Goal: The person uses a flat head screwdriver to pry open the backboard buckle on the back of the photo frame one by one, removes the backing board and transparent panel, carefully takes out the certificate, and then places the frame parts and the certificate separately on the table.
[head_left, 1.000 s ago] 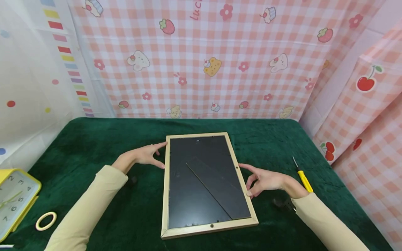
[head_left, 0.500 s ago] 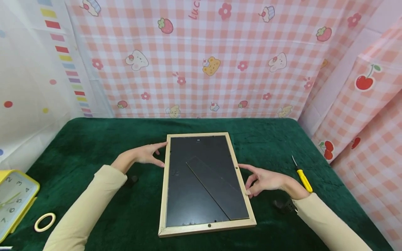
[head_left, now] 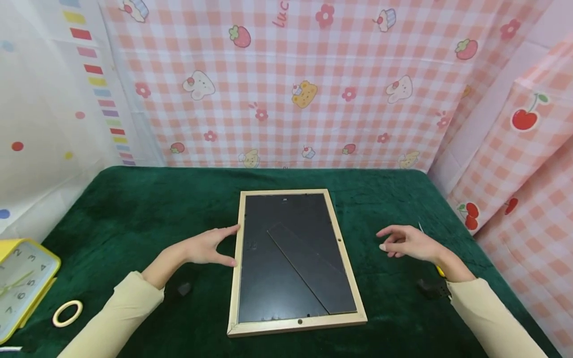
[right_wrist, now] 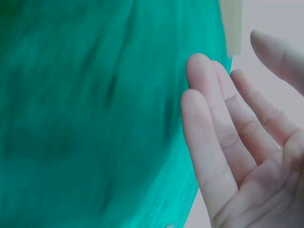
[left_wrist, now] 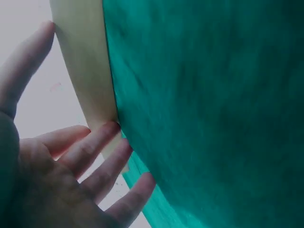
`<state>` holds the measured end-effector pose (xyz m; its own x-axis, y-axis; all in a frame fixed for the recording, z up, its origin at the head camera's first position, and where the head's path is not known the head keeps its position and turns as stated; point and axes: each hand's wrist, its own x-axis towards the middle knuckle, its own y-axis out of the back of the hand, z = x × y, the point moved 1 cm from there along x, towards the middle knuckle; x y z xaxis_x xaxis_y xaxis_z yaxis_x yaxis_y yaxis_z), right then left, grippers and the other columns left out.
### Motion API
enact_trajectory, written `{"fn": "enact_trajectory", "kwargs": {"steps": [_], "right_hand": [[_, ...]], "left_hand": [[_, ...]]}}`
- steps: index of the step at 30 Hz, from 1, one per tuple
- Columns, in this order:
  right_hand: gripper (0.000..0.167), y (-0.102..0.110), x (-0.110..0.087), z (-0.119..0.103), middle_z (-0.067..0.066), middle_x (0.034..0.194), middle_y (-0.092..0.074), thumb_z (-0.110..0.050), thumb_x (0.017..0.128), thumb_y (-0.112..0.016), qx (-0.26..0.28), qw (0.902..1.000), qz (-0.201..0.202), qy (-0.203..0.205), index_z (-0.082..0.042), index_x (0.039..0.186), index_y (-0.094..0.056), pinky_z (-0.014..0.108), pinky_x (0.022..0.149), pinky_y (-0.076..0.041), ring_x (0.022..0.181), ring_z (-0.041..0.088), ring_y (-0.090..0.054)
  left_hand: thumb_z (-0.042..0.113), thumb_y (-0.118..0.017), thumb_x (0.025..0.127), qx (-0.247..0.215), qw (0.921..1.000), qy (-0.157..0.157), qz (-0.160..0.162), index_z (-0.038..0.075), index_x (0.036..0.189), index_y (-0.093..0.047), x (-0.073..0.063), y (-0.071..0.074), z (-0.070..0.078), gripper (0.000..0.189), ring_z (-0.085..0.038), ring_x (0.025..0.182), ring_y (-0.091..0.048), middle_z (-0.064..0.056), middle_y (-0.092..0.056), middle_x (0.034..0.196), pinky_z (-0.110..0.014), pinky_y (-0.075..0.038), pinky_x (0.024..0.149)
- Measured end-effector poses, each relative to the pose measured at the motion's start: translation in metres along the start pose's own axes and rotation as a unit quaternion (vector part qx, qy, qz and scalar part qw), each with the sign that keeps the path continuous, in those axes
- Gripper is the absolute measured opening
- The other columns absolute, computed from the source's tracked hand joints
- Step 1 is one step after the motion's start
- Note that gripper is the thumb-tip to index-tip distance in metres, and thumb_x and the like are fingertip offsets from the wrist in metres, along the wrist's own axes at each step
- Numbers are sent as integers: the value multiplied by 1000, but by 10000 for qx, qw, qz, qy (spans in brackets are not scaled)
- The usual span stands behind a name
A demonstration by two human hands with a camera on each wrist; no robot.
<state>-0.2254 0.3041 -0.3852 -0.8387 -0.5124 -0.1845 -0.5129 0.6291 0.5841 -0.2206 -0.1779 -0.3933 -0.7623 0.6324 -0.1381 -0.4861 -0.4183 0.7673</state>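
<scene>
Back up, the picture frame [head_left: 297,258] is touched at its left edge by the wide-spread left hand [head_left: 203,248], seemingly for steadiness; the empty, loosely curled right hand [head_left: 411,242] is held apart.

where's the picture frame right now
In the head view, the picture frame lies below centre on the green cloth, its left edge touched by the left hand, the right hand apart to its right.

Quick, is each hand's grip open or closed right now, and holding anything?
Left-hand grip: open, touching the side of the picture frame.
Right-hand grip: open, holding nothing.
</scene>
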Motion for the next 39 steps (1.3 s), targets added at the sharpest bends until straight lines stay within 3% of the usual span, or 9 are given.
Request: {"fn": "enact_trajectory", "kwargs": {"steps": [7,13,18,24,32,39], "right_hand": [[33,23,-25,19,12,79,-54,-22,86,-59,-377,9965,613,-417,4,105,-50,31,58,-47,64,22,-52],[36,35,-47,29,6,69,-43,-23,81,-64,-975,9882,822,-850,3,96,-44,27,47,-40,51,17,-42],[41,38,-60,34,6,72,-43,-25,79,-67,-1291,9808,963,-1104,3,94,-41,28,49,-40,56,18,-42],[46,38,-70,36,8,80,-44,-28,78,-67,-1357,9774,793,-1416,4,96,-39,33,53,-43,67,21,-44],[51,38,-68,36,11,86,-48,-20,76,-69,-1129,9803,674,-1472,6,102,-33,34,56,-45,71,22,-47],[45,37,-59,34,11,84,-47,-12,77,-66,-1208,9785,1287,-1063,8,104,-36,29,53,-46,64,19,-47]], "left_hand": [[44,-69,72,-9,9999,71,116,-5,137,-19,-7,-8,6,95,-32,126,-20,-18,-23,140,-50,-17,98],[43,-69,72,-95,9998,31,156,-4,138,-19,-8,-9,7,95,-31,126,-21,-16,-24,140,-50,-18,98],[42,-70,72,-118,9998,-1,182,-4,137,-19,-9,-8,8,95,-31,126,-22,-17,-24,140,-50,-18,97],[43,-69,72,-62,9998,11,169,-5,137,-19,-9,-8,8,95,-31,126,-23,-17,-24,140,-50,-19,97],[43,-69,72,-4,9998,34,176,-5,137,-20,-10,-8,8,95,-31,126,-22,-18,-24,140,-50,-18,98],[44,-69,72,12,9998,94,157,-5,137,-20,-10,-8,8,96,-32,125,-22,-18,-24,140,-51,-19,97]]}}
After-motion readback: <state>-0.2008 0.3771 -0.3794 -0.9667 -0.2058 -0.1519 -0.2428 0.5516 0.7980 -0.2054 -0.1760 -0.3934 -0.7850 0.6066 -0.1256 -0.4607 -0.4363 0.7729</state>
